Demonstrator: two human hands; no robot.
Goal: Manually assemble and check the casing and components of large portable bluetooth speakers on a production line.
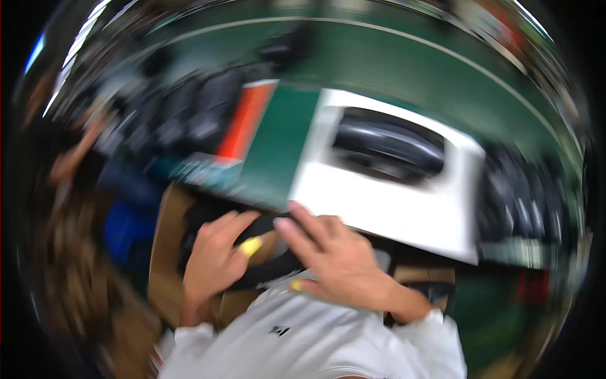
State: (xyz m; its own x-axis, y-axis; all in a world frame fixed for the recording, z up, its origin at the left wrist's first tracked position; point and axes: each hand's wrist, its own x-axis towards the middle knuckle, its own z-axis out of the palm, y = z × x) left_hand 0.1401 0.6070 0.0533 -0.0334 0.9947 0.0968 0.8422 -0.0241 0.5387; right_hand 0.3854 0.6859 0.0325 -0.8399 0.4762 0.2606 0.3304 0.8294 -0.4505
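Note:
My left hand [218, 256] reaches over a cardboard box [165, 252] close to my body. Its fingers bend over the edge of a black curved part [268, 223], and a yellow cover sits on the thumb tip. To the right, my right hand [341, 260] has its fingers stretched out and spread, fingertips close to the same black part. Its thumb also has a yellow tip and points toward my white shirt. Whether those right fingertips touch the part cannot be made out through the blur. Much of the black part is hidden by my hands.
Beyond the box, a white sheet [385, 211] carries a glossy black curved part [391, 144] on a green table [278, 148]. An orange strip [246, 120] lies left of it. Rows of dark parts [183, 114] [521, 196] flank both sides. Another person's arm [82, 148] shows far left.

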